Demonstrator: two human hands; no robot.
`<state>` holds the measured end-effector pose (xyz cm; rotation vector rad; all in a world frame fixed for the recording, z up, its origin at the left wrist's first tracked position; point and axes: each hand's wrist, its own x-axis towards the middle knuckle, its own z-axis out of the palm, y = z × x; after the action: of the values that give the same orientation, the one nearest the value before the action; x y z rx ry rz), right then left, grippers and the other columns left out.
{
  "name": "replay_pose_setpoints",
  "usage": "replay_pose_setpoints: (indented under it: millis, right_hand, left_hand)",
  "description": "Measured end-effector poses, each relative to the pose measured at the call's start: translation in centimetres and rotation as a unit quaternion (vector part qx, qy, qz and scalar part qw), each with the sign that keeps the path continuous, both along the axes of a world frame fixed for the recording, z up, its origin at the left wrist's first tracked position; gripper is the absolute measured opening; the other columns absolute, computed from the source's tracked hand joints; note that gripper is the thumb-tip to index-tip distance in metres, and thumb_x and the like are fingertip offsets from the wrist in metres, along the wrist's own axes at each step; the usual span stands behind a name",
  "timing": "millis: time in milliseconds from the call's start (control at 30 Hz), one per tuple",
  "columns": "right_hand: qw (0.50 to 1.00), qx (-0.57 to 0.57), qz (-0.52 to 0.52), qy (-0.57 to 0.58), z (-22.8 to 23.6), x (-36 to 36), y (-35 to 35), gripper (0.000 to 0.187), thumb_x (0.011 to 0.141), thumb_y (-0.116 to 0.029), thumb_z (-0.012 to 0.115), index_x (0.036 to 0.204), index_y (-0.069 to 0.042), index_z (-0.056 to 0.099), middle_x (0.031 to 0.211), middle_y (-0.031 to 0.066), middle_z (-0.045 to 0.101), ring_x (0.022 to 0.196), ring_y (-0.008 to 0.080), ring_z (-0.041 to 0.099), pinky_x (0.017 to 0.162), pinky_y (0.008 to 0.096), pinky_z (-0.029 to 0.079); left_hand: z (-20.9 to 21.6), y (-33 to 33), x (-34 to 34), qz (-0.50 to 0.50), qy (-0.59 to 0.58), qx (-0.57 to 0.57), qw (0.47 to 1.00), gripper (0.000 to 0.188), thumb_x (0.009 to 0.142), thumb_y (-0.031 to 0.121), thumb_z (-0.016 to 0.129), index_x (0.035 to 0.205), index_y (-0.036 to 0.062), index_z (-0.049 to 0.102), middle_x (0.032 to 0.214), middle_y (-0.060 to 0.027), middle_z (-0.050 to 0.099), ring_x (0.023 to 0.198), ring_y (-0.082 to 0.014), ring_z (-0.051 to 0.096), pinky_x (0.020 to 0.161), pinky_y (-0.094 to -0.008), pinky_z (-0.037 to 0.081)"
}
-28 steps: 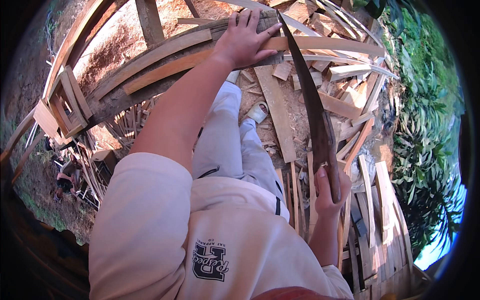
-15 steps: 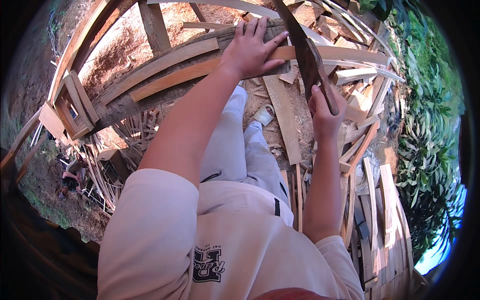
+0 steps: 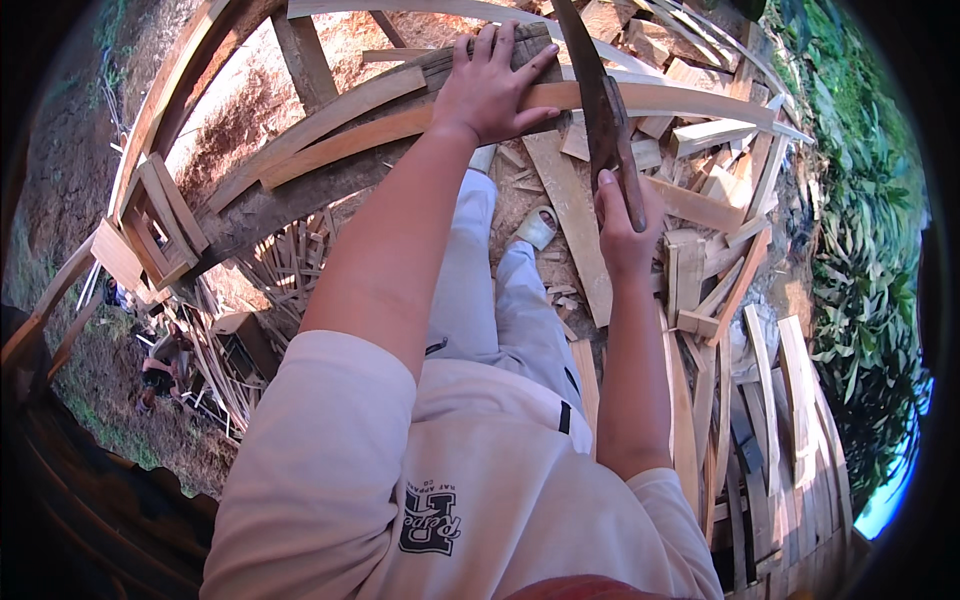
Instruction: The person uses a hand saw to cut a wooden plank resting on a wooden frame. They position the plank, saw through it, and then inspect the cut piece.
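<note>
A long, light wooden strip (image 3: 345,146) lies along a dark, weathered plank (image 3: 262,222) and sticks out past its right end. My left hand (image 3: 487,92) rests on the strip near that end, fingers spread and thumb out to the right. In my right hand (image 3: 628,222) is a handsaw (image 3: 597,100), gripped by its brown wooden handle. The blade rises toward the top edge and crosses the strip just right of the plank's end. Whether its teeth bite into the wood cannot be made out. A shorter board (image 3: 330,118) lies on the plank beyond the strip.
A small wooden frame (image 3: 160,225) stands at the plank's left end. Offcuts and boards (image 3: 570,230) litter the sawdust-covered ground around my feet. More timber (image 3: 800,400) is stacked at the right, before green bushes (image 3: 860,240). Another person (image 3: 160,370) is far left.
My right hand and the saw have shifted slightly left, and the blade stands a little more upright. My left hand stays spread on the strip. The whole view has also moved slightly.
</note>
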<state>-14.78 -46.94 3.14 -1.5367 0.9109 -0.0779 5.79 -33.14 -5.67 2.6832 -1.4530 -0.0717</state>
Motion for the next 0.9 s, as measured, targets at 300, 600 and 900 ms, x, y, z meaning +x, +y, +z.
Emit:
replay_pose_setpoints:
  millis: [300, 600, 900]
  right_hand:
    - [0.985, 0.015, 0.008, 0.172, 7.1, 4.8, -1.9, 0.023, 0.095, -0.022, 0.069, 0.092, 0.001, 0.071, 0.068, 0.0022, 0.056, 0.064, 0.0115, 0.049, 0.063, 0.0336, 0.041]
    - [0.986, -0.017, 0.035, 0.164, 17.5, -9.4, 0.4, 0.021, 0.099, -0.01, 0.067, 0.081, -0.002, 0.061, 0.064, -0.0021, 0.052, 0.055, 0.0049, 0.044, 0.05, 0.0238, 0.031]
    - [0.988, -0.024, 0.087, 0.129, 17.4, -8.8, -1.9, 0.02, 0.097, -0.007, 0.063, 0.079, 0.001, 0.058, 0.06, 0.0004, 0.051, 0.052, 0.0068, 0.043, 0.048, 0.026, 0.03]
  left_hand:
    - [-0.2, -0.1, -0.1, -0.005, -0.005, -0.008, 1.0, 0.08, 0.092, 0.076, 0.056, 0.16, 0.0378, 0.044, 0.156, -0.0259, 0.043, 0.142, -0.0421, 0.04, 0.116, -0.0573, 0.028]
    - [-0.1, -0.3, -0.1, 0.002, -0.006, 0.007, 1.0, 0.075, 0.095, 0.073, 0.055, 0.161, 0.0418, 0.041, 0.157, -0.0228, 0.043, 0.143, -0.04, 0.041, 0.116, -0.0562, 0.029]
    - [1.0, -0.7, 0.6, -0.01, -0.022, 0.027, 0.999, 0.071, 0.095, 0.071, 0.056, 0.159, 0.0397, 0.046, 0.154, -0.0248, 0.046, 0.142, -0.0407, 0.042, 0.116, -0.0571, 0.028]
